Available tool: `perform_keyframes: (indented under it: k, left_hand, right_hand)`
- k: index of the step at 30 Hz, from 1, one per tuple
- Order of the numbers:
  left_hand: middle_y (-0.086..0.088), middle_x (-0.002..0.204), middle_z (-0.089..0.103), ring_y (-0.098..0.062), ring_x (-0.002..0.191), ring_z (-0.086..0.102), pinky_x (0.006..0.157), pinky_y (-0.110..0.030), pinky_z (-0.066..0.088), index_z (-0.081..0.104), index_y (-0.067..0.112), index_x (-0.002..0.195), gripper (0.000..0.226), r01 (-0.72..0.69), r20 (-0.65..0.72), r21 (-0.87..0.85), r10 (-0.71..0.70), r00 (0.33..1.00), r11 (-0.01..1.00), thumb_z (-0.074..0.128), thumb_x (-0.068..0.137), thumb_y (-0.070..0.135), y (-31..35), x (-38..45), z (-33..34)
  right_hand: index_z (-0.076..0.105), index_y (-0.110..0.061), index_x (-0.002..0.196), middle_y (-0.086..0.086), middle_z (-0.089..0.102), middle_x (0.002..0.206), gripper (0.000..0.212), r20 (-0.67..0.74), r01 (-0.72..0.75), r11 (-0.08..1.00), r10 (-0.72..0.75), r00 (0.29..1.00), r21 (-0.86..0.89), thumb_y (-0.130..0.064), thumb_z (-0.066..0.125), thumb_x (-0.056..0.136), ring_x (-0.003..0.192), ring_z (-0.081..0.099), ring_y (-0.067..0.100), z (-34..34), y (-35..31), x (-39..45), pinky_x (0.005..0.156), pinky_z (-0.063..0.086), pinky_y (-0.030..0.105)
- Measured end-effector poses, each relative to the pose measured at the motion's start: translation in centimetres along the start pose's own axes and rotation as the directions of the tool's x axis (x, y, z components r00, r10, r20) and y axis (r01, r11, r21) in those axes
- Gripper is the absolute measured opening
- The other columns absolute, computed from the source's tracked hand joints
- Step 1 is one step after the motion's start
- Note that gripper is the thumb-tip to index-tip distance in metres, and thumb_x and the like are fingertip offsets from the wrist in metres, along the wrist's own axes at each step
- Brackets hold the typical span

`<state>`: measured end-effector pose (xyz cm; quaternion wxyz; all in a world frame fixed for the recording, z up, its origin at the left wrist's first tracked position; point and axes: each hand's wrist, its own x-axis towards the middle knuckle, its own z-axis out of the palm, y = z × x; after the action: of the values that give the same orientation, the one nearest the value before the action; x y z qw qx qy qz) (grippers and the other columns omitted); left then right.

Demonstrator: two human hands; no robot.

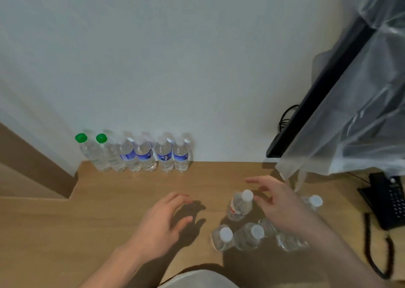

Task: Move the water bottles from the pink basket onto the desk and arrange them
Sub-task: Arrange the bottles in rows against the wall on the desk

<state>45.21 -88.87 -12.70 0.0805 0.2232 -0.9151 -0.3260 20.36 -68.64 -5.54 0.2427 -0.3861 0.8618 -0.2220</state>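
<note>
While our left hand (162,224) hovers over the bare tabletop (87,226) with loose fingers, holding nothing, our right hand (278,204) spreads its grip open just beside the white-capped bottle (240,204), not clasping it. Four more clear bottles (247,236) cluster near that hand. A row of six bottles (133,154) stands upright against the wall (175,57), two with green caps (81,137).
</note>
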Motion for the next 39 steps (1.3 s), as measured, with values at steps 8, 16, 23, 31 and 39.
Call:
perform_keyframes:
  k: [8, 16, 23, 31, 39]
  left_hand:
    - [0.024, 0.139, 0.052, -0.003, 0.126, 0.053, 0.108, -0.027, 0.045, 0.056, 0.040, 0.135, 0.043, -0.038, 0.180, 0.057, 0.027, 0.983, 0.998, 0.069, 0.094, 0.046, 4.1, 0.5, 6.1]
    - [0.011, 0.126, 0.064, -0.021, 0.111, 0.065, 0.086, -0.040, 0.057, 0.058, 0.038, 0.129, 0.033, -0.017, 0.222, 0.328, -0.060, 0.973, 0.945, 0.065, 0.097, 0.043, 7.7, 1.6, 9.0]
    - [0.006, 0.121, 0.071, -0.025, 0.107, 0.067, 0.083, -0.035, 0.053, 0.063, 0.035, 0.121, 0.036, 0.159, 0.113, 0.254, -0.193, 0.975, 0.954, 0.067, 0.093, 0.013, 5.2, 1.5, 7.2]
    - [0.011, 0.112, 0.072, -0.019, 0.103, 0.066, 0.081, -0.031, 0.047, 0.068, 0.032, 0.119, 0.035, 0.270, 0.028, 0.150, -0.277, 0.960, 0.951, 0.067, 0.093, 0.008, 0.5, 0.0, 3.7]
    - [0.018, 0.118, 0.069, -0.005, 0.095, 0.059, 0.081, -0.027, 0.045, 0.066, 0.033, 0.125, 0.029, 0.245, -0.139, 0.141, -0.226, 0.964, 0.959, 0.069, 0.099, 0.021, -5.7, -2.1, -5.1]
  right_hand:
    - [0.047, -0.050, 0.148, -0.027, 0.046, 0.146, 0.055, 0.054, -0.075, 0.997, 0.075, 0.996, -0.006, -0.030, 0.070, 0.102, 0.121, 0.055, -0.002, 0.6, 5.3, -3.8, 0.106, 0.053, 0.031]
    - [0.031, -0.044, 0.162, -0.027, 0.032, 0.160, 0.069, 0.112, -0.042, 0.997, 0.050, 0.993, -0.066, -0.030, 0.065, 0.104, 0.116, 0.061, 0.006, 2.9, 6.2, -0.9, 0.095, 0.058, 0.032]
    - [0.033, -0.035, 0.164, -0.011, 0.039, 0.163, 0.071, 0.161, -0.021, 0.999, 0.029, 0.986, -0.049, -0.027, 0.068, 0.103, 0.131, 0.059, 0.018, 5.3, 6.5, 3.0, 0.112, 0.053, 0.045]
    - [0.068, -0.032, 0.125, -0.007, 0.060, 0.120, 0.029, 0.023, -0.084, 0.988, 0.088, 0.996, -0.129, -0.032, 0.076, 0.097, 0.115, 0.060, 0.019, 6.3, 5.2, 5.6, 0.100, 0.049, 0.036]
    - [0.070, -0.028, 0.130, -0.006, 0.065, 0.123, 0.034, 0.009, 0.008, 0.984, -0.007, 1.000, -0.180, -0.029, 0.077, 0.097, 0.111, 0.062, 0.014, 8.1, -1.7, 6.8, 0.099, 0.051, 0.032]
